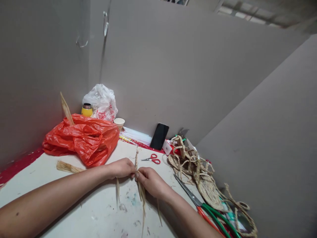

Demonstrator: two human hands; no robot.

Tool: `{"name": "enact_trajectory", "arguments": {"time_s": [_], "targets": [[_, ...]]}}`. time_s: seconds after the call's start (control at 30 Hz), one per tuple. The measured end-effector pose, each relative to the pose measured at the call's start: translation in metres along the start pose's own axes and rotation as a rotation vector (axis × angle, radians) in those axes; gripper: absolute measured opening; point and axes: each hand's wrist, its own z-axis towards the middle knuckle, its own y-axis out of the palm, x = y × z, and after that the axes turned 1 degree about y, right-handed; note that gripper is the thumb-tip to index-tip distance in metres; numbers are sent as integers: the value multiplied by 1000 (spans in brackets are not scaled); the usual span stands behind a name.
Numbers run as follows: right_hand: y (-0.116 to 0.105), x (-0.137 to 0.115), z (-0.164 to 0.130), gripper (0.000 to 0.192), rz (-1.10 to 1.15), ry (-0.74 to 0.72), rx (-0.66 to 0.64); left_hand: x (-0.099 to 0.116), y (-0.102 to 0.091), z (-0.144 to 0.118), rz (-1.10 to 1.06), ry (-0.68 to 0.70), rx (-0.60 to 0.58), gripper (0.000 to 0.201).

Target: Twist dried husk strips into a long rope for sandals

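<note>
My left hand [123, 168] and my right hand [151, 181] meet over the white tabletop, fingers pinched close together. Between them is a thin straw braid [136, 158] of dried plant fibre, its upper end pointing away from me. Loose straw strips [142, 200] hang down from my fingers toward the front, and one narrow strip [118, 189] trails below my left hand. The fingertips hide the crossing point of the strips. Small red-handled scissors [154, 159] lie just beyond my right hand. A wide strip of dry husk [68, 167] rests behind my left forearm.
At the left sits a red plastic bag [85, 138], with a white bag [102, 100], yellow bottle [86, 110] and paper cup [119, 123] behind. A black phone [159, 136] leans on the wall. Woven straw sandals [209, 190] and large shears [198, 202] lie at right.
</note>
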Motion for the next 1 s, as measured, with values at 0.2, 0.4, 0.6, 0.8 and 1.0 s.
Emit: {"name": "enact_trajectory", "arguments": {"time_s": [0.2,0.4,0.6,0.8,1.0], "targets": [[-1,-11,-13,24,-273,-33,146,-5,1,1,0,-22,35,23],[7,-18,-23,28,-109,67,67,-5,7,1,-77,8,81,18],[43,-18,-24,27,69,193,55,2,9,-4,-219,-32,41,25],[49,-32,-61,28,-241,-9,13,4,6,-8,-337,-21,-32,16],[7,-30,-51,36,78,23,439,1,1,-8,-396,-1,-134,25]]}}
